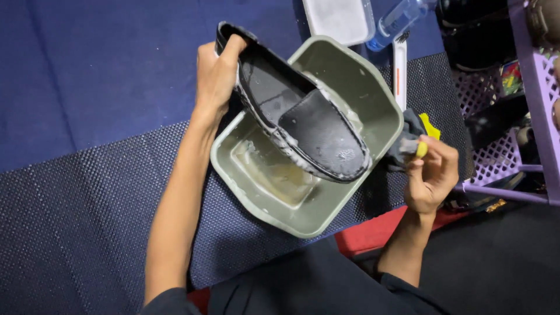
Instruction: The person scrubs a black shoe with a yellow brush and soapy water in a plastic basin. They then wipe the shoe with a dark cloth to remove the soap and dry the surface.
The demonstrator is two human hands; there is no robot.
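Over a grey basin [382,111], left hand [214,76] grips a soapy black shoe [303,119]; right hand [430,175] clutches a yellow-tipped cloth [411,137].

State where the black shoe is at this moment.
In the head view the black shoe is near the centre, held by its heel in the left hand above the grey-green basin, its soapy toe pointing toward the right hand.

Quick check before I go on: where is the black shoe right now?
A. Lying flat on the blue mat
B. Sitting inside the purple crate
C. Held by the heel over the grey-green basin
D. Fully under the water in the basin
C: the left hand grips the heel end of the black shoe, which hangs soapy above the grey-green basin, while the right hand holds a dark cloth beside the basin.
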